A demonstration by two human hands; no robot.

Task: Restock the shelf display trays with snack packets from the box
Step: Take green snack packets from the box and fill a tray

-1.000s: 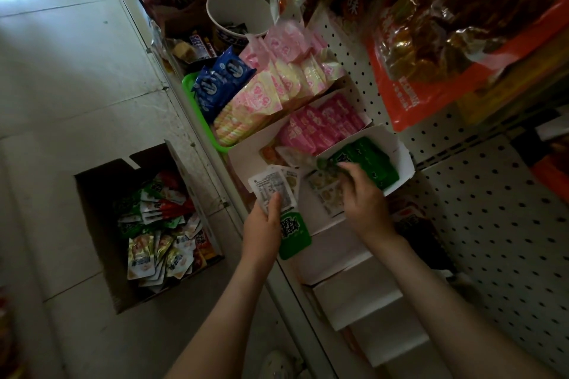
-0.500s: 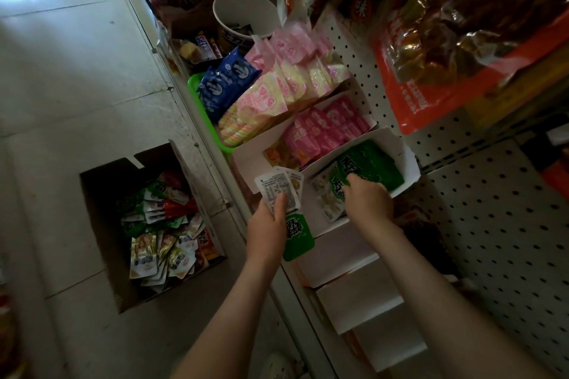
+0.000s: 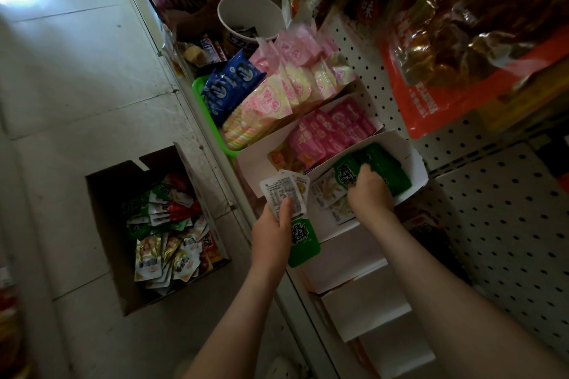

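- The left hand grips a fanned stack of snack packets, its thumb pressed across their white backs, with a green one hanging lowest. Held over the front edge of the shelf, the stack is probably a ready supply for the other hand.
- The right hand is down inside the white display tray, fingers curled among the green packets. I cannot tell whether it pinches one or only nudges them into line.
- Those green packets stand on edge toward the tray's back wall, likely so their labels face shoppers. A few pale packets lie flat at its near end.
- The cardboard box sits open on the floor, just beside the shelf's front edge. Mixed packets are heaped inside, handy for the next handful.
- The next tray along holds pink packets, while the white trays on the near side show no stock, so much of the restocking probably remains.
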